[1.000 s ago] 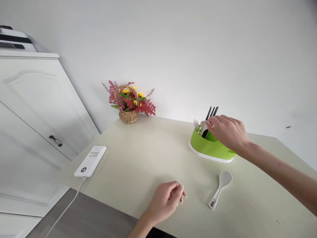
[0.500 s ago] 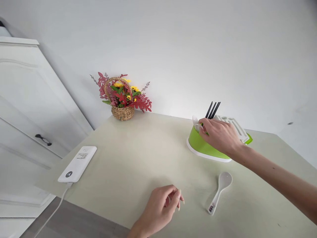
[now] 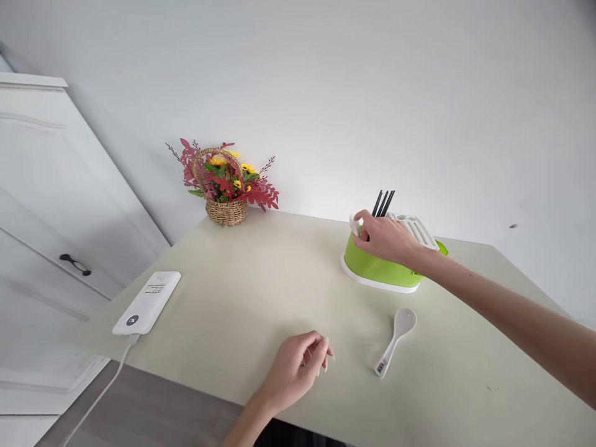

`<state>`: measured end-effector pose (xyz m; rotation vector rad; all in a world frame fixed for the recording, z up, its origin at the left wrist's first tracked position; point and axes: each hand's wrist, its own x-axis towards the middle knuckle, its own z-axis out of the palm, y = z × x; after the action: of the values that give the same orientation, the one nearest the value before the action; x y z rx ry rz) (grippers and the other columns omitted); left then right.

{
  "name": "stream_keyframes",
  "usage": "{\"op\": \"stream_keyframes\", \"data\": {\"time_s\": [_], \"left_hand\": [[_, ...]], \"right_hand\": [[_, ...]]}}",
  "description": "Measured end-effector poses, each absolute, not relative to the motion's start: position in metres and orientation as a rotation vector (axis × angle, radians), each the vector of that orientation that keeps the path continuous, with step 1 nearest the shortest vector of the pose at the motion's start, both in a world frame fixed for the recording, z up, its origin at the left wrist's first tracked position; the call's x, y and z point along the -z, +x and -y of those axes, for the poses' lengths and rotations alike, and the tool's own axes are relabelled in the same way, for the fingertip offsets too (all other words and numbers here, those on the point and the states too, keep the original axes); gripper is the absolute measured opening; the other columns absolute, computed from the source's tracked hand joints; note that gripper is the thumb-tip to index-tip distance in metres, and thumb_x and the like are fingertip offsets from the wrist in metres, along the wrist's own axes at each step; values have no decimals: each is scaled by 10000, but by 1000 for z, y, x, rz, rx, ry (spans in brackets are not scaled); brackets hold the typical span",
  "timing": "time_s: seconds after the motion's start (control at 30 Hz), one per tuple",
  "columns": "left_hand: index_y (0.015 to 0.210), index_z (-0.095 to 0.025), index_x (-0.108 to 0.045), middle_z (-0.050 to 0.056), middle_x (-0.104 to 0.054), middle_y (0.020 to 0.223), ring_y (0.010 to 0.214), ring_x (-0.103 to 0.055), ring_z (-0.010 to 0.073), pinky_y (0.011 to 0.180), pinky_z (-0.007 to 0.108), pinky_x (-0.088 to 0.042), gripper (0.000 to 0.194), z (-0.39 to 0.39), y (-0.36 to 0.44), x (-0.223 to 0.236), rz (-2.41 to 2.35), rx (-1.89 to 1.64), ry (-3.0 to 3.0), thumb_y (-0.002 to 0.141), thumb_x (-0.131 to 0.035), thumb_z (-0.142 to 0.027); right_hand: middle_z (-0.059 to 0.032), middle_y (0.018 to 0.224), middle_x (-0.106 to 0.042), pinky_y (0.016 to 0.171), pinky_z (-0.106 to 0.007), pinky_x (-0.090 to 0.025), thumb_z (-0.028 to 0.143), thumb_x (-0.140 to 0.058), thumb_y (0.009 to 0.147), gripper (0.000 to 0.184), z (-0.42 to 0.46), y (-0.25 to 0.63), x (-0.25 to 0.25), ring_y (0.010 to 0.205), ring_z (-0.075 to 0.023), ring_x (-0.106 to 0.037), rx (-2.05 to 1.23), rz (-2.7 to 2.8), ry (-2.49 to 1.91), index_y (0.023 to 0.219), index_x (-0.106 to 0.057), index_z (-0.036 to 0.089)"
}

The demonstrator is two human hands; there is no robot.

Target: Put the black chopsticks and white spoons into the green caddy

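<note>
A green cutlery holder point(image 3: 379, 268) with a white base stands on the right of the table, black chopsticks point(image 3: 383, 203) upright in it. At its left end, the thumb and forefinger of my right hand point(image 3: 384, 236) close on a white spoon point(image 3: 354, 225); the hand covers much of it. Nearer to me, another white spoon point(image 3: 395, 338) with a barcode label on its handle lies flat on the table. My left hand point(image 3: 295, 369) hovers or rests by the front edge, fingers curled in, with nothing seen in it.
A wicker basket point(image 3: 226, 212) of artificial flowers stands at the back by the wall. On the left of the table point(image 3: 233, 298) lies a white power bank point(image 3: 148, 303), its cable point(image 3: 105, 397) hanging over the edge. A white cabinet point(image 3: 56, 186) is beside it.
The view has shifted slightly, so table things sit a little further left. My right hand has moved to the holder's left end, onto the white spoon. My left hand keeps its curled pose.
</note>
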<state>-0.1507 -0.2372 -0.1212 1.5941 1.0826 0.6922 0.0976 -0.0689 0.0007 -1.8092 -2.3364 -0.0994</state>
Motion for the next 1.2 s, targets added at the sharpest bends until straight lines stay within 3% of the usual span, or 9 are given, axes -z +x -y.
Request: {"op": "stream_keyframes", "data": {"time_s": [0.2, 0.53, 0.8, 0.93, 1.07, 1.2], "left_hand": [[878, -196, -681, 43, -676, 741, 651, -593, 156, 590, 242, -437, 482, 239, -151, 126, -1089, -722, 1651, 1039, -423, -570], [849, -186, -644, 20, -627, 713, 611, -546, 140, 604, 248, -420, 506, 243, -154, 131, -1085, -796, 1659, 1023, -430, -611], [853, -185, -642, 17, -612, 700, 615, -547, 141, 602, 247, -417, 519, 243, -152, 130, -1086, -834, 1663, 1008, -444, -639], [859, -186, -647, 17, -613, 706, 623, -548, 142, 606, 247, -416, 500, 242, -152, 132, -1090, -833, 1662, 1015, -447, -617], [852, -190, -648, 11, -609, 702, 622, -544, 139, 602, 242, -408, 479, 241, -151, 131, -1089, -827, 1653, 1011, -461, -602], [850, -186, -645, 11, -604, 697, 612, -533, 139, 592, 243, -400, 480, 241, -151, 130, -1105, -802, 1650, 1006, -463, -602]], "right_hand": [[-19, 947, -769, 568, -294, -341, 342, -489, 931, 395, 98, 124, -16, 655, -194, -658, 264, 2298, -1676, 1317, -504, 260], [0, 977, -789, 596, -301, -371, 320, -377, 1017, 283, 187, 186, -15, 613, -165, -659, 297, 2653, -1395, 1147, -628, 297], [-5, 942, -767, 724, -385, -460, 362, -437, 992, 253, 209, 228, 25, 724, -223, -691, -131, 2688, -1667, 1091, -665, 314], [-23, 965, -773, 795, -418, -524, 499, -619, 890, 319, 207, 233, 72, 838, -264, -734, -712, 2248, -1870, 1143, -646, 307], [-49, 969, -788, 607, -345, -574, 622, -558, 925, 477, 201, 221, 112, 620, -200, -730, -1046, 1999, -1907, 1241, -540, 265], [-65, 856, -773, 561, -297, -583, 612, -493, 973, 412, 192, 206, 133, 624, -186, -736, -1165, 1823, -1903, 1125, -530, 230]]}}
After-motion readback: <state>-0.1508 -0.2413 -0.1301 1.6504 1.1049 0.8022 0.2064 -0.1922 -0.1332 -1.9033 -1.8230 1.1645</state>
